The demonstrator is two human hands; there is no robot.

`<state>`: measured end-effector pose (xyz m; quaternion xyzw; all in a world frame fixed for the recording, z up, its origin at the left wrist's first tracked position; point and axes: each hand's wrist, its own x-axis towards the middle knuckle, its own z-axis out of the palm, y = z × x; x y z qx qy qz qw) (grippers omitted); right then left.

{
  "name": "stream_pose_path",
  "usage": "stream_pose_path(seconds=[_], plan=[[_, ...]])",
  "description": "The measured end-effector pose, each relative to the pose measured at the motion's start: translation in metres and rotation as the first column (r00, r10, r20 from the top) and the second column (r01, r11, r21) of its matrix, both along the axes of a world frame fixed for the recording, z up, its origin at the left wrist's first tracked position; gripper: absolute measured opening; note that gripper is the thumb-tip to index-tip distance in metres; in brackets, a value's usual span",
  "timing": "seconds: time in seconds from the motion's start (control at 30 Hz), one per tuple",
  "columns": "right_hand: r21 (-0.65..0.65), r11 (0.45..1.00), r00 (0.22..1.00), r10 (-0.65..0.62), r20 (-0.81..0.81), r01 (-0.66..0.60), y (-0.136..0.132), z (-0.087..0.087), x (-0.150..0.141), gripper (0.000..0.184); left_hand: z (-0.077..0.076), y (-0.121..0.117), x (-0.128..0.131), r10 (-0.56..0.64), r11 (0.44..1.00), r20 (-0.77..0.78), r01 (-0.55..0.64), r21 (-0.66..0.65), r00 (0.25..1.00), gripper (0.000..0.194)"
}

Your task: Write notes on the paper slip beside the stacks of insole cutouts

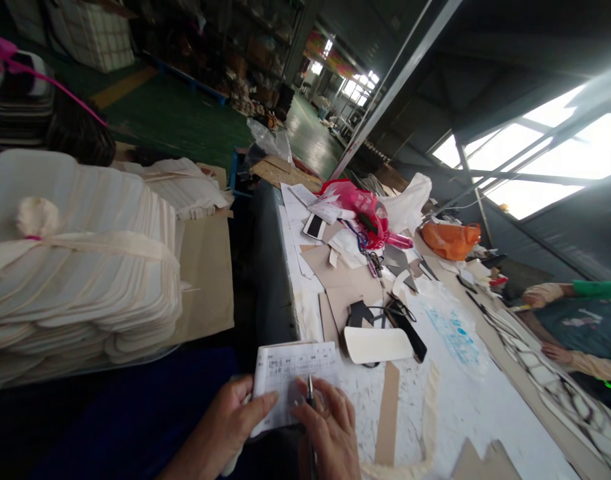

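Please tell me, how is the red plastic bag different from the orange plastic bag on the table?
The red plastic bag lies nearer the middle of the table, among papers and scissors; the orange plastic bag sits further right, toward the window side. The red bag looks looser and more crumpled, with papers lying against it; the orange bag looks fuller and rounder. Both are shiny, thin plastic and lie far from the person's hands.

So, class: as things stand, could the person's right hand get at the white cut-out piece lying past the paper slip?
Probably yes. The right hand holds a pen over the paper slip, and the white piece lies just beyond on the table with nothing between. The pen would hamper a grip.
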<state>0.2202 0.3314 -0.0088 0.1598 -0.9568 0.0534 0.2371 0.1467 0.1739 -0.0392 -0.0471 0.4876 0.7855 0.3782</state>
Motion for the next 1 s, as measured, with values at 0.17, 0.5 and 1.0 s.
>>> stream_pose_path(seconds=[0.17, 0.5, 1.0], plan=[[-0.024, 1.000, 0.999, -0.015, -0.033, 0.014, -0.012, 0.003, -0.001, 0.021, -0.004, 0.002, 0.000, 0.011, 1.000, -0.021, -0.011, 0.013, 1.000, 0.059], [-0.016, 0.999, 0.998, -0.047, -0.044, 0.046, -0.013, -0.004, 0.001, 0.021, -0.012, 0.007, 0.003, 0.032, 0.999, -0.024, -0.032, 0.021, 0.999, 0.058], [-0.013, 0.996, 0.994, -0.085, -0.071, 0.084, -0.011, -0.004, 0.001, 0.022, -0.004, 0.007, 0.006, -0.006, 1.000, -0.082, 0.004, -0.031, 0.997, 0.060]])
